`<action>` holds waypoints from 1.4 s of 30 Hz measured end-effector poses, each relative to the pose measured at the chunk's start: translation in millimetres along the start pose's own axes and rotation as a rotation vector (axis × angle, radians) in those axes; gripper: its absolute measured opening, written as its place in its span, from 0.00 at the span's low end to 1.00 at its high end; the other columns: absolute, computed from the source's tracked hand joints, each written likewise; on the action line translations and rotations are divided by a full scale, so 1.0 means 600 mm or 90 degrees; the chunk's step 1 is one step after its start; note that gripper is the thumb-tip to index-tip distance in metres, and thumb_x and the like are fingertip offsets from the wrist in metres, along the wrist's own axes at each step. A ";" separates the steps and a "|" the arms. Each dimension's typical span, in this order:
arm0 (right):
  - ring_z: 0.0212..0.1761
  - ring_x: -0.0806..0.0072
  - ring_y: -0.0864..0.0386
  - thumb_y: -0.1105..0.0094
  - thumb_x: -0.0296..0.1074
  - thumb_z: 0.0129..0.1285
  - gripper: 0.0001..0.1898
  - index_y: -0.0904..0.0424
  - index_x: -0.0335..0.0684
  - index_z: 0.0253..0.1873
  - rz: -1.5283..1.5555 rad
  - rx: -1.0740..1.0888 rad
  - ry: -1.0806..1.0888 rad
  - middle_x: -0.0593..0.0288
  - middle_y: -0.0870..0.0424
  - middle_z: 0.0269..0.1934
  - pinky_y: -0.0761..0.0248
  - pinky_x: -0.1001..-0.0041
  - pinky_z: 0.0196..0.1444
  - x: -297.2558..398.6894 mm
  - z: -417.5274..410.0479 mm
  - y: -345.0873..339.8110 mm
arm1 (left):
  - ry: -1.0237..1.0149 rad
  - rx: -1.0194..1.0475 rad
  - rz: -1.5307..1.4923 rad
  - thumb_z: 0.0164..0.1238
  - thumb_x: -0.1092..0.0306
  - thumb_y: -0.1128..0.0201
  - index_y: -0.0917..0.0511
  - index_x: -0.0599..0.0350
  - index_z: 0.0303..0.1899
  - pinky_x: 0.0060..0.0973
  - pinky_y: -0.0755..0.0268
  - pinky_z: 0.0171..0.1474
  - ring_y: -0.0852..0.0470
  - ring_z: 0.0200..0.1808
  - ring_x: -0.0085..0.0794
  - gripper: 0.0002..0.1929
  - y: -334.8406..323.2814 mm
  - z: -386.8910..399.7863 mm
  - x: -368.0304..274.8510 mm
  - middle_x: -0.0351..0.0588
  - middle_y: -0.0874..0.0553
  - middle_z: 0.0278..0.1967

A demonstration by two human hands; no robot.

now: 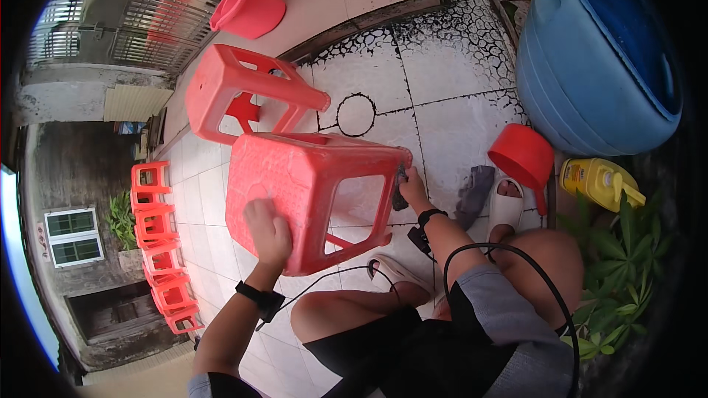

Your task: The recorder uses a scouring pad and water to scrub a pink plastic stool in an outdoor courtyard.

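Observation:
A red plastic stool (348,163), streaked with wet whitish film, is tipped with its seat facing left and its feet pointing right. Against the seat rests my left hand (269,234), its fingers blurred, so their grip is unclear. My right hand (414,188) grips a dark scrubbing pad (400,196) at the foot end of one leg. Part of the pad is hidden behind the fingers. Just beyond lies a second red plastic stool (207,94), also tipped over. A dark wet cloth (474,190) lies on the tiles near my foot.
To the right stand a large blue plastic tub (575,88), a red dipper (522,155) and a yellow bottle (594,179). A leafy plant (622,265) grows beside my knee. Farther off are a pink bucket (254,8) and a row of red stools (157,226). A black cable (531,265) loops over my arm.

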State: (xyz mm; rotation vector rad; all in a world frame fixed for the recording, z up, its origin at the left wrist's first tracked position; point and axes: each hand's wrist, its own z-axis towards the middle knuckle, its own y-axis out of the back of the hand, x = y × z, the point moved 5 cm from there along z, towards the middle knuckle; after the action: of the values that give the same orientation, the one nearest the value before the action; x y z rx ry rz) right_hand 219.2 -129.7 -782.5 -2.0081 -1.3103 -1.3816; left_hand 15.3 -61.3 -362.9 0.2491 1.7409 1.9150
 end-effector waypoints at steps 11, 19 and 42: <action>0.42 0.49 0.16 0.32 0.38 0.64 0.14 0.25 0.35 0.42 0.088 -0.105 -0.054 0.46 0.15 0.36 0.25 0.59 0.47 0.025 0.130 0.050 | 0.013 0.003 0.039 0.61 0.67 0.51 0.28 0.69 0.48 0.51 0.41 0.59 0.32 0.50 0.57 0.17 -0.004 -0.001 0.011 0.65 0.26 0.46; 0.42 0.44 0.18 0.35 0.36 0.63 0.13 0.26 0.34 0.41 0.009 -0.120 0.080 0.43 0.16 0.37 0.26 0.53 0.46 0.145 0.072 0.064 | 0.013 0.007 0.041 0.62 0.68 0.51 0.28 0.68 0.49 0.51 0.42 0.59 0.33 0.49 0.57 0.17 -0.003 -0.002 0.011 0.64 0.27 0.46; 0.49 0.42 0.17 0.35 0.38 0.61 0.15 0.20 0.33 0.46 -0.355 0.067 0.047 0.39 0.15 0.43 0.25 0.52 0.50 -0.009 0.161 0.081 | 0.161 -0.010 -0.142 0.62 0.79 0.52 0.37 0.68 0.56 0.40 0.42 0.68 0.33 0.60 0.47 0.19 -0.014 -0.021 0.042 0.61 0.33 0.57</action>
State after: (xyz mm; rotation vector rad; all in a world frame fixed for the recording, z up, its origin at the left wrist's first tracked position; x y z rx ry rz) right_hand 310.6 -86.7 -821.2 -1.5658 -1.9569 -1.5502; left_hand -9.7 -59.5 -378.5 -0.1943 1.8252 1.8569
